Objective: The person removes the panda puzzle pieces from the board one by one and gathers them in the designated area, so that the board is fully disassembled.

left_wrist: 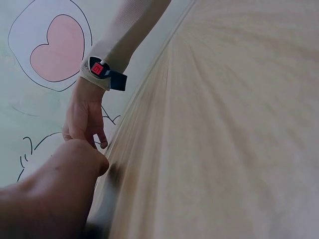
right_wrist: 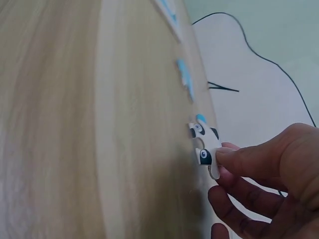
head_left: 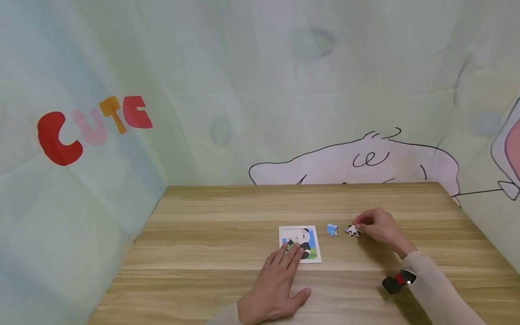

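At the far left, red, pink and orange letters (head_left: 59, 139) are printed on the wall cloth (head_left: 195, 67). Next comes the wooden table (head_left: 183, 243), on which the left hand (head_left: 274, 286) is laid flat, its fingers stretched out and its thumb spread to the side; nothing is gripped by it. By its fingertips the lower part of the puzzle board (head_left: 289, 227) is touched and partly covered; on this board a panda picture is shown, partly filled. Just to the right of the board a blue puzzle piece (head_left: 331, 229) is seen lying on the table. Beside it, a panda piece (head_left: 352, 230) with two black-ringed eyes is pinched between thumb and finger of the right hand (head_left: 382, 228); whether the table is touched by this piece cannot be told. On the right wrist a black and red device (head_left: 400, 280) is worn, next to a pale sleeve (head_left: 443, 293). At the far right edge, a pink balloon drawing (head_left: 513, 146) is seen.
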### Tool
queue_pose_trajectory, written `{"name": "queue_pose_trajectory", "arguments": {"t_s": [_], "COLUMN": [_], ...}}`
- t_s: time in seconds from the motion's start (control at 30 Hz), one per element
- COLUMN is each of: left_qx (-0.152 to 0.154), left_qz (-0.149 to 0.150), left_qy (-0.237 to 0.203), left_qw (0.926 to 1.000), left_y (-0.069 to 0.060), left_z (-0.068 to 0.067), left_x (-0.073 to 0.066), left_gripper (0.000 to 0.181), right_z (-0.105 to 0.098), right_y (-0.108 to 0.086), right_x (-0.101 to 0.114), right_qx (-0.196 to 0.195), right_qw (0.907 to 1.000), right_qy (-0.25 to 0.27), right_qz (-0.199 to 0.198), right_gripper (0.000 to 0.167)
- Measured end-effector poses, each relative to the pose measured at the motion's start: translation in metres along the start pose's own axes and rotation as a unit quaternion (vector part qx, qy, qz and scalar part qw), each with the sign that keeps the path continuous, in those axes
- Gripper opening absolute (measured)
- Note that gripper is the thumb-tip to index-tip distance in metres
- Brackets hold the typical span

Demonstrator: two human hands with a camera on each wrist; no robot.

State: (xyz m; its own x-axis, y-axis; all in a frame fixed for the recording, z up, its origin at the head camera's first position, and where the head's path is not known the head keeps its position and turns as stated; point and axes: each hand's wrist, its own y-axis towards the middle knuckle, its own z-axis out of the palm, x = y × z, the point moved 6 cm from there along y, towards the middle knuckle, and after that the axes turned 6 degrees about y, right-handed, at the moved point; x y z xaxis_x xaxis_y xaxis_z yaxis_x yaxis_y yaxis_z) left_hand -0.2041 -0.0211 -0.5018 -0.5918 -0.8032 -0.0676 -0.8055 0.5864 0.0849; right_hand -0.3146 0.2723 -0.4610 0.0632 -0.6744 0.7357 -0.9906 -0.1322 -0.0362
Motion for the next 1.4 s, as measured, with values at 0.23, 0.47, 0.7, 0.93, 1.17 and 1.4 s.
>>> {"name": "queue_pose_trajectory", "arguments": {"t_s": [0.23,0.47,0.7,0.93,1.17,1.4], "left_qx": [0.007,0.008,0.009,-0.039,-0.075,-0.07], "left_qz": [-0.001,0.001,0.001,-0.005,-0.001,-0.001], "left_qy": [-0.007,-0.006,-0.008,-0.005,0.021,0.034], "left_qw": [1.0,0.9999,0.9999,0.9992,0.9969,0.9969], "left_y": [0.0,-0.001,-0.001,0.005,0.017,0.019], "left_z": [0.001,0.001,0.001,-0.002,-0.005,-0.005], "left_x": [0.001,0.001,0.0,0.0,0.0,0.0], "left_gripper": [0.086,0.085,0.085,0.079,0.074,0.072], "right_z": [0.002,0.005,0.016,0.053,0.079,0.089], "right_y": [0.001,0.0,0.001,0.012,0.022,0.024], "right_x": [-0.002,-0.003,0.012,0.048,0.069,0.072], "right_qx": [-0.028,-0.047,-0.058,-0.012,-0.002,-0.002], "right_qw": [0.9972,0.995,0.9947,0.9927,0.9818,0.9824], "right_qy": [-0.051,-0.053,-0.038,-0.028,-0.054,-0.083], "right_qz": [-0.048,-0.07,-0.076,-0.117,-0.182,-0.167], "right_gripper": [0.005,0.004,0.013,0.016,0.016,0.016]}}
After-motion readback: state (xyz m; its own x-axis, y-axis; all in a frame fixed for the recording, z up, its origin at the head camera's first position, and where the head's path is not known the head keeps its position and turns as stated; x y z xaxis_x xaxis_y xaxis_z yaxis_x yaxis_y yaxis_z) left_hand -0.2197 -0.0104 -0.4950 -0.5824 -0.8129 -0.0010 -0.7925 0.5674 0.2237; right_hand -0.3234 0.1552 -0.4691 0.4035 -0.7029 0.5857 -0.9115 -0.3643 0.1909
